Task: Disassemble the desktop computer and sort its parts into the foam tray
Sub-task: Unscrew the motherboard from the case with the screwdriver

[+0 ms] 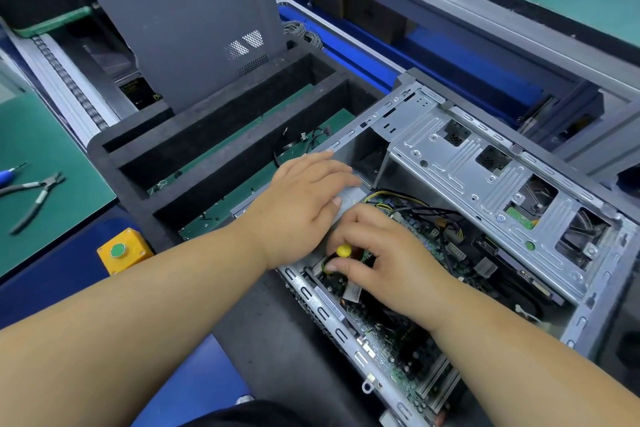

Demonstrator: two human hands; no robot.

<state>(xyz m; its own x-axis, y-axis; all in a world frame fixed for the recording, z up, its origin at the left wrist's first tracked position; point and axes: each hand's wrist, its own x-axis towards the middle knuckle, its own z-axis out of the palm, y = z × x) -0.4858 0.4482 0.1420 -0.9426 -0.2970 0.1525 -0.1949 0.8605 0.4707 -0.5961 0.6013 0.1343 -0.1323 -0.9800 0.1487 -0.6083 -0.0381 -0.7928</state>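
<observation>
A: Status, nearest first. The computer case [467, 218] lies open on its side at 4 o'clock of the view, side panel off. The motherboard [398, 333] sits inside it with cables attached; yellow and black wires [398, 198] run across its top edge.

B: And the hands?

A: Right hand [384, 260]: grip pinching a yellow-tipped tool [344, 250], probably a screwdriver, fingers curled round it, held down onto the board's near corner. Left hand [304, 198]: fingers straight, grip spread, resting flat on the case edge at 11 o'clock of the right hand, apparently to steady it.

B: Tray contents?

A: The foam tray [138, 163] is just beyond the case, at 10 o'clock. The side panel [194, 31] stands upright in a far slot. A loose black cable [294, 146] lies in a middle compartment. The nearer compartments show green bottoms; other contents cannot be told.

B: Judgement?

A: Early stage. Panel and one cable sorted. Board, drive cage [485, 166] and wiring remain in the case. Pliers [34, 194] lie on the bench at 9 o'clock.
</observation>
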